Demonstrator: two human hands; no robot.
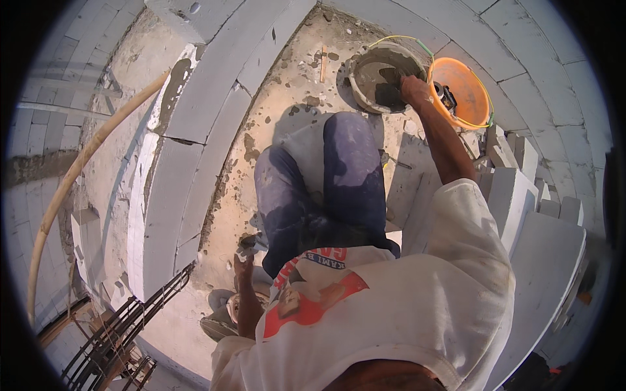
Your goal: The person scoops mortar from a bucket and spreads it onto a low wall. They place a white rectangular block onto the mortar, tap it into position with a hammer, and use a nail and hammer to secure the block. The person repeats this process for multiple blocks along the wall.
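right hand (415, 88) is reaching into mortar bucket (365, 81), grip unclear | left hand (243, 264) is hanging by knee, grip unclear | orange bucket (466, 98) is sitting beside

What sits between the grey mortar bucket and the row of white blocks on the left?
In the head view, only bare, mortar-spattered floor and a small wooden stick lie between the grey bucket and the white blocks.

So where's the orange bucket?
In the head view, the orange bucket stands on the floor at the upper right, right beside the grey bucket of mortar, just past the right hand that reaches into the grey one.
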